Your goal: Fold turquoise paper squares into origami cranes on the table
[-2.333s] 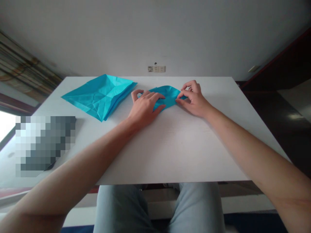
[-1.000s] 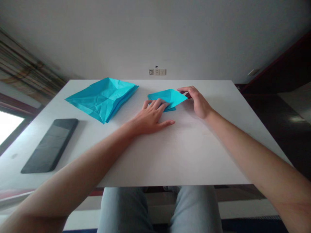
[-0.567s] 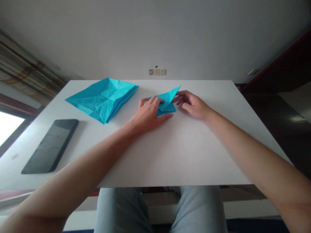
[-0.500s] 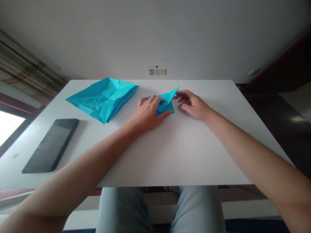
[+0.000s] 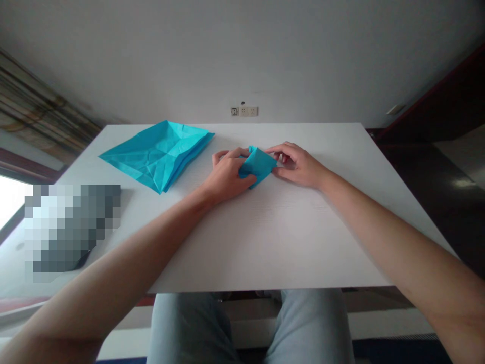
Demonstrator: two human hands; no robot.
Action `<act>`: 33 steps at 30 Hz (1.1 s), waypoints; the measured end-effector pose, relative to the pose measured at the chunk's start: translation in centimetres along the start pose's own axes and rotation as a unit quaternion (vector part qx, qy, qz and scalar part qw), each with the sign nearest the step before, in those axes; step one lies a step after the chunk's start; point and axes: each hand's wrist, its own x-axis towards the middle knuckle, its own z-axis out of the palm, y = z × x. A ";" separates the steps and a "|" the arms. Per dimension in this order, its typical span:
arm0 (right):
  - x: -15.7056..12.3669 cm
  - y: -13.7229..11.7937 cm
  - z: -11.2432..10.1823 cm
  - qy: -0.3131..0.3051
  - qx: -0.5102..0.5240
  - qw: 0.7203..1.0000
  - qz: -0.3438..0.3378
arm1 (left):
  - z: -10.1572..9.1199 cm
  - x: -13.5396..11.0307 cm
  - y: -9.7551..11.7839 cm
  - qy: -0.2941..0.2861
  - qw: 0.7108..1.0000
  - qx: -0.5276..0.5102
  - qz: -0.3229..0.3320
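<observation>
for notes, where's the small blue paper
In the head view, the small blue paper is between the left hand and right hand, right of the larger blue paper.

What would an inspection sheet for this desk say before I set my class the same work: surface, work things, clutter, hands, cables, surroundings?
Surface: white table, level-looking.
Work things: small folded blue paper between the hands; larger creased blue paper apart, to the left.
Clutter: pixelated dark object at left, identity obscured.
Hands: left hand grips the small paper; right hand has fingers at its right corner.
Cables: nothing seen.
Surroundings: wall with sockets; curtain at left.
</observation>
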 end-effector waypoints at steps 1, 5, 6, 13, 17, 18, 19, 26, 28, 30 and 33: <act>0.0 -0.1 -0.1 -0.005 -0.008 1.000 -0.007 | 0.0 0.0 0.0 -0.005 1.000 -0.002 0.000; 0.1 -0.3 -0.1 -0.026 0.006 0.999 -0.019 | 0.0 0.2 -0.4 -0.012 1.000 -0.008 -0.003; 0.1 -0.4 -0.1 -0.028 0.011 0.999 -0.019 | 0.0 0.3 -0.5 -0.014 1.000 -0.010 0.002; 0.0 -0.8 -0.2 -0.046 0.031 0.998 -0.021 | -0.1 0.3 -0.8 -0.034 0.998 -0.048 0.035; 0.1 -0.9 -0.4 -0.065 0.037 0.997 -0.010 | -0.2 0.1 -0.5 -0.032 0.999 -0.011 0.001; 0.1 -1.0 -0.4 -0.070 0.037 0.997 -0.005 | -0.2 0.1 -0.4 -0.038 0.999 -0.007 0.004; 0.2 -1.0 -0.4 -0.074 0.038 0.997 -0.002 | -0.2 0.1 -0.4 -0.041 0.999 -0.006 0.009; 0.2 -1.0 -0.3 -0.069 0.051 0.996 0.014 | -0.3 0.1 -0.8 -0.054 0.997 -0.035 0.053; 0.2 -1.0 -0.3 -0.069 0.052 0.996 0.016 | -0.4 0.0 -0.8 -0.048 0.996 -0.045 0.064; 0.1 -1.0 -0.4 -0.074 0.049 0.996 0.018 | -0.5 -0.1 -0.7 -0.035 0.996 -0.051 0.061; 0.0 -1.0 -0.4 -0.081 0.040 0.996 0.021 | -0.6 -0.1 -0.6 -0.017 0.994 -0.074 0.075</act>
